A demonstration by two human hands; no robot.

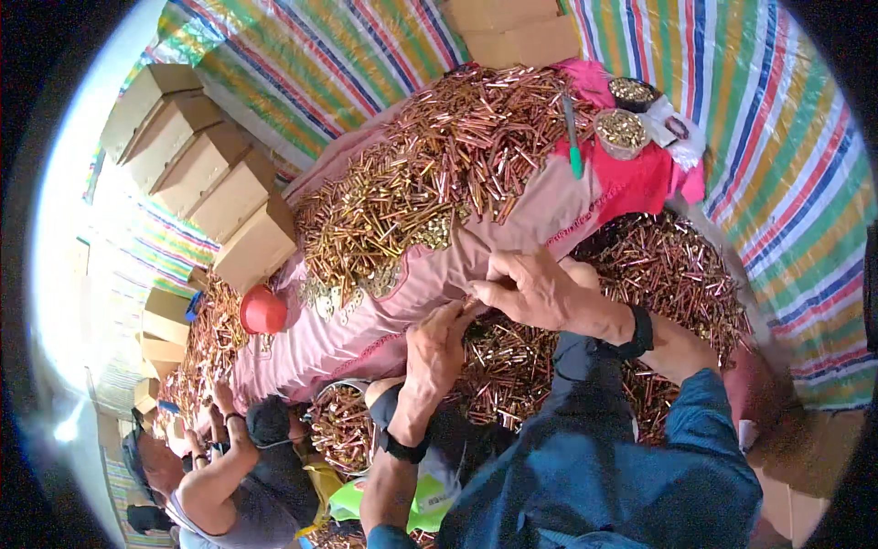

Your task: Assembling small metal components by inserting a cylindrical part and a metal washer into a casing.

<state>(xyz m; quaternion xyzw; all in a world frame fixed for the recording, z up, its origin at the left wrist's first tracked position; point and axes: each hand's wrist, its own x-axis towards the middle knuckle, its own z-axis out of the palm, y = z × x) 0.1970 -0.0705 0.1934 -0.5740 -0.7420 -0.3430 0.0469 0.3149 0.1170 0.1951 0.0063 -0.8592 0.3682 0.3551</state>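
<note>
My left hand [435,349] and my right hand [533,291] meet in front of me with their fingers pinched. Between the fingertips a bit of a copper-coloured bolt [470,301] shows; most of it is hidden. My left fingers grip its lower end. The right thumb and forefinger close at its upper end, and whether they also hold a small nut or washer cannot be made out. Below the hands lies a heap of similar copper-coloured bolts [512,361]. Beyond them, a large pile of bolts [439,156] rests on a pink cloth [466,256].
Loose washers [343,300] lie on the cloth. Far right are a tub of small brass-coloured parts [622,130] and a green-handled tool [574,156]. A red bowl [262,309] and cardboard boxes [256,245] stand left. Another person [215,485] works at lower left.
</note>
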